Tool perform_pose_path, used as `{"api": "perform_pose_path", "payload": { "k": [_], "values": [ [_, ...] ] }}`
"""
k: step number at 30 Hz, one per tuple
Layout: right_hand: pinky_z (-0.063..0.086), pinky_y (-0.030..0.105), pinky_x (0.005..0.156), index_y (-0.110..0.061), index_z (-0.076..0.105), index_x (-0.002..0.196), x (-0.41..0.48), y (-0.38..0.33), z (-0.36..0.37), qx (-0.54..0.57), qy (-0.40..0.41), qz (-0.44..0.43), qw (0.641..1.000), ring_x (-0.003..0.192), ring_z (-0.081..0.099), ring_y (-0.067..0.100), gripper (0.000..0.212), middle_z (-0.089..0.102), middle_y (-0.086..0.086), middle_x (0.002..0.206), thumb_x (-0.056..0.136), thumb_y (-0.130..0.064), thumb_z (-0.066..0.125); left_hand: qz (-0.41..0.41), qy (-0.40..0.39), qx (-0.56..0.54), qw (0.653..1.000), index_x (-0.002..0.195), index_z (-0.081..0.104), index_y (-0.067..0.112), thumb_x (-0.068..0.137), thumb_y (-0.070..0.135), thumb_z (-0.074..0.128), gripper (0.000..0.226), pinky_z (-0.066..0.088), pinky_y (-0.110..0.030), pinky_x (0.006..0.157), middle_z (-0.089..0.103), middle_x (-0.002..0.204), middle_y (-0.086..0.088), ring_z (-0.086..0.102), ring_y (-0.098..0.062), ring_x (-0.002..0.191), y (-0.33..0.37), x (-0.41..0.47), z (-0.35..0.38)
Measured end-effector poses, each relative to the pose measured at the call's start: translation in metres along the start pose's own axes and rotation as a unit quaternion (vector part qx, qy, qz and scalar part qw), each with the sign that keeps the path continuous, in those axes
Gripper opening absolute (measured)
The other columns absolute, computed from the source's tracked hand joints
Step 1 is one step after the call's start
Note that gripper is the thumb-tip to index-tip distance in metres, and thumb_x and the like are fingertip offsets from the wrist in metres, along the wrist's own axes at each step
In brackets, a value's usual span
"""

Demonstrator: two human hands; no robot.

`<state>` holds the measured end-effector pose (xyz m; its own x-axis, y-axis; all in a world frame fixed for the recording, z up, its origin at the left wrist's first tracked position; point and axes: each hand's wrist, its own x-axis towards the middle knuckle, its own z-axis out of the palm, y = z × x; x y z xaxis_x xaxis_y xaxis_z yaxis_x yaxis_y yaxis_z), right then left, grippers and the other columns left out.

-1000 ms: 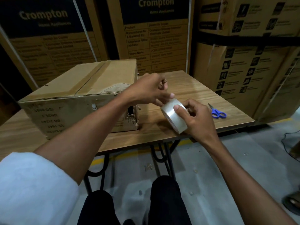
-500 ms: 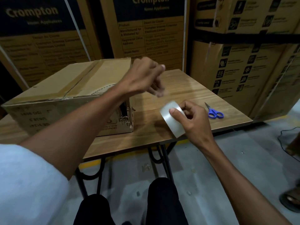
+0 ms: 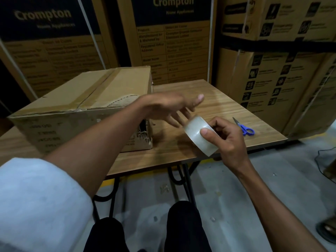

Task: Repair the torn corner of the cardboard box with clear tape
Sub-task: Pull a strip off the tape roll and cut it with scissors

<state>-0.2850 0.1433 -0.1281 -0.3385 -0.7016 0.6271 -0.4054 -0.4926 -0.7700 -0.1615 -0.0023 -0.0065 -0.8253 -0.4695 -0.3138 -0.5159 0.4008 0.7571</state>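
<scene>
- The cardboard box (image 3: 80, 113) showed its torn corner (image 3: 144, 138) unrepaired, near the table's (image 3: 227, 99) front edge.
- The right hand (image 3: 227, 140) gripped the clear tape roll (image 3: 200, 136); the left hand (image 3: 169, 108) hovered open and empty.
- The tape end could be lost or stick to itself.

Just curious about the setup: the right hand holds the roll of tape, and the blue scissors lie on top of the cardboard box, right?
Not quite. The head view shows the scissors lying on the table, to the right of the roll of tape held by the right hand, not on the cardboard box.

Pale blue rolled sleeve (image 3: 36, 202), bare forearms, black trousers (image 3: 183, 228)
</scene>
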Motion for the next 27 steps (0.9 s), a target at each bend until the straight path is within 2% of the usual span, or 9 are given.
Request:
{"api": "perform_pose_path", "payload": {
  "k": [3,7,11,14,18,21,23,27],
  "values": [
    [0.036,0.025,0.056,-0.014,0.062,0.073,0.002,0.001,-0.007,-0.003,-0.028,-0.003,1.000,0.060,0.049,0.012,0.024,0.056,-0.005,0.065,0.086,-0.033,0.067,-0.019,-0.074,-0.043,0.996,0.133,0.063,0.001,0.102,0.050,0.050,0.060,0.053,-0.041,0.108,0.067,0.130,-0.011,0.064,-0.028,0.123,-0.014,0.000,0.008],
    [0.038,0.032,0.058,-0.007,0.063,0.075,0.003,0.004,-0.012,-0.018,-0.052,-0.008,0.998,0.063,0.051,0.016,0.029,0.059,0.003,0.068,0.086,-0.033,0.068,-0.007,-0.055,-0.093,0.994,0.126,0.069,-0.001,0.100,0.035,0.060,0.046,0.063,-0.032,0.086,0.076,0.118,-0.014,0.073,-0.028,0.104,-0.025,-0.005,0.010],
    [0.041,0.040,0.060,-0.006,0.066,0.078,0.003,0.007,-0.013,-0.029,-0.052,-0.011,0.998,0.066,0.054,0.022,0.028,0.062,0.009,0.072,0.087,-0.032,0.067,0.011,0.030,-0.097,0.995,0.118,0.075,0.000,0.086,0.028,0.075,0.043,0.065,-0.035,0.084,0.079,0.111,-0.017,0.076,-0.035,0.102,-0.028,-0.011,0.013],
    [0.045,0.045,0.063,-0.002,0.068,0.082,0.001,0.011,-0.013,-0.053,-0.043,-0.019,0.997,0.070,0.056,0.033,0.032,0.063,0.014,0.075,0.087,-0.033,0.067,0.034,0.109,-0.107,0.988,0.103,0.079,0.000,0.083,0.017,0.081,0.026,0.066,-0.032,0.076,0.080,0.096,-0.015,0.078,-0.032,0.092,-0.031,-0.012,0.017],
    [0.051,0.047,0.060,-0.003,0.070,0.088,-0.001,0.013,-0.012,-0.079,-0.039,-0.015,0.996,0.073,0.060,0.035,0.033,0.066,0.013,0.078,0.086,-0.035,0.067,0.065,0.183,-0.058,0.979,0.091,0.081,0.010,0.080,0.014,0.085,0.012,0.066,-0.037,0.081,0.081,0.093,-0.010,0.078,-0.027,0.094,-0.035,-0.014,0.023],
    [0.050,0.048,0.062,-0.005,0.070,0.088,0.000,0.014,-0.009,-0.102,-0.027,-0.021,0.994,0.074,0.060,0.031,0.032,0.066,0.010,0.079,0.086,-0.037,0.065,0.092,0.269,0.036,0.958,0.090,0.081,0.009,0.080,0.012,0.085,0.012,0.064,-0.023,0.067,0.079,0.084,-0.004,0.077,-0.014,0.078,-0.032,-0.015,0.028],
    [0.051,0.050,0.064,-0.004,0.070,0.090,0.001,0.015,-0.009,-0.107,-0.024,-0.022,0.994,0.075,0.060,0.030,0.033,0.067,0.010,0.081,0.087,-0.036,0.065,0.097,0.298,0.056,0.948,0.089,0.080,0.007,0.080,0.008,0.085,0.011,0.063,-0.020,0.064,0.078,0.080,-0.005,0.076,-0.012,0.072,-0.031,-0.015,0.028],
    [0.049,0.050,0.064,-0.003,0.070,0.090,0.000,0.016,-0.009,-0.123,-0.025,-0.031,0.992,0.073,0.060,0.029,0.033,0.067,0.009,0.081,0.087,-0.036,0.063,0.087,0.308,0.050,0.946,0.087,0.078,0.005,0.080,0.005,0.084,0.009,0.066,-0.027,0.067,0.078,0.081,-0.009,0.078,-0.015,0.073,-0.033,-0.016,0.025]
  ]
}}
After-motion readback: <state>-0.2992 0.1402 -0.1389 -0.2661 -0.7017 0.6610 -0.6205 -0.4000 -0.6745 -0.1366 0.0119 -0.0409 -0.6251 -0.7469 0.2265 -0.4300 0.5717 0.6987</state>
